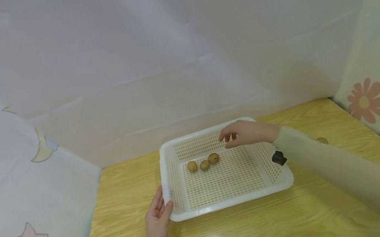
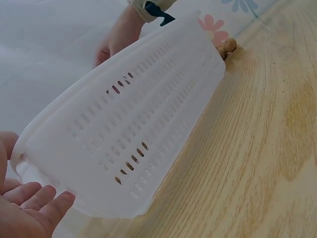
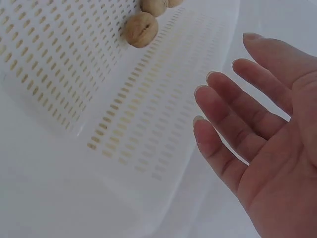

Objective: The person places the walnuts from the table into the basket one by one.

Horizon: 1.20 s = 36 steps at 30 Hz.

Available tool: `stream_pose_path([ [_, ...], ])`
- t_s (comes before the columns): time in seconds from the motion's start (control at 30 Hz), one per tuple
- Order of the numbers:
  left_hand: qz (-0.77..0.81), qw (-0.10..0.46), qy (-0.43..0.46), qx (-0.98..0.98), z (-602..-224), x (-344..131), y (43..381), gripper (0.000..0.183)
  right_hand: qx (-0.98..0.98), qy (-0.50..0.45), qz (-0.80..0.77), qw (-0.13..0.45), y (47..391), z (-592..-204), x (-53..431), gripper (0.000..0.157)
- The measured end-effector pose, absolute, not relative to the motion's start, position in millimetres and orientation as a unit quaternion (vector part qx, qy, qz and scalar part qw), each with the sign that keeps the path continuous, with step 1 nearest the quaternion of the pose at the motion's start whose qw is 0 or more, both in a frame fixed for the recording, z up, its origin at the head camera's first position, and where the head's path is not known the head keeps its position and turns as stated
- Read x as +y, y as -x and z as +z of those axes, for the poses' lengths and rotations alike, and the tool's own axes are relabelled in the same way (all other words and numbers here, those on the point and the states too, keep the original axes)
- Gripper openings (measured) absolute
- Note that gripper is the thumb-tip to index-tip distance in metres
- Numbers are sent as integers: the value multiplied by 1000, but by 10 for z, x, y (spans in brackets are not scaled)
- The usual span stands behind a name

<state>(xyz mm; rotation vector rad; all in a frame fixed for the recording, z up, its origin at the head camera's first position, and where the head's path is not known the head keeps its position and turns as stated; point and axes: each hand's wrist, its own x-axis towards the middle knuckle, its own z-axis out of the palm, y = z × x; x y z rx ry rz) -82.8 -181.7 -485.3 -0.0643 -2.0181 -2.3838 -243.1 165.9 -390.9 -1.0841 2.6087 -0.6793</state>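
A white plastic basket (image 1: 228,205) with slotted walls is on the wooden table, and three walnuts (image 1: 204,165) lie together on its floor toward the left. My left hand (image 1: 156,222) grips the basket's left rim near the front corner, thumb on top and fingers below it. Over the back right part of the basket hovers my right hand (image 1: 247,132), its fingers spread and loosely bent. Nothing is in its palm in the right wrist view, where the nearest walnut (image 3: 141,29) lies apart from the fingertips.
More walnuts (image 2: 228,45) sit on the table beyond the basket's right end; in the head view my right sleeve (image 1: 335,165) partly hides them. A pale cloth backdrop (image 1: 173,108) rises right behind the table (image 1: 124,198). A black wrist device (image 1: 279,158) hangs over the basket's right rim.
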Motion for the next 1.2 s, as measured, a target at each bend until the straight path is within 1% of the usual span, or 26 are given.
stream_pose_path([
  [0.17, -762, 9, 16, -647, -4855, -1820, 833, 61, 892, 361, -246, 114, 2318, -3809, 1870, 27],
  [0.57, -765, 6, 19, -644, -4869, -1830, 839, 61, 907, 326, -250, 90, 2133, -3885, 2443, 28],
  [0.7, -767, 4, 24, -641, -4867, -1827, 838, 61, 906, 306, -274, 101, 2030, -3893, 2623, 31],
  [0.83, -768, 4, 26, -640, -4862, -1822, 839, 61, 917, 266, -278, 105, 1910, -3904, 2796, 34],
  [0.97, -768, 4, 26, -640, -4856, -1818, 837, 60, 929, 247, -265, 82, 1820, -3946, 2974, 35],
  [1.2, -765, 5, 26, -643, -4850, -1820, 827, 61, 933, 245, -265, 16, 1720, -4121, 3317, 28],
])
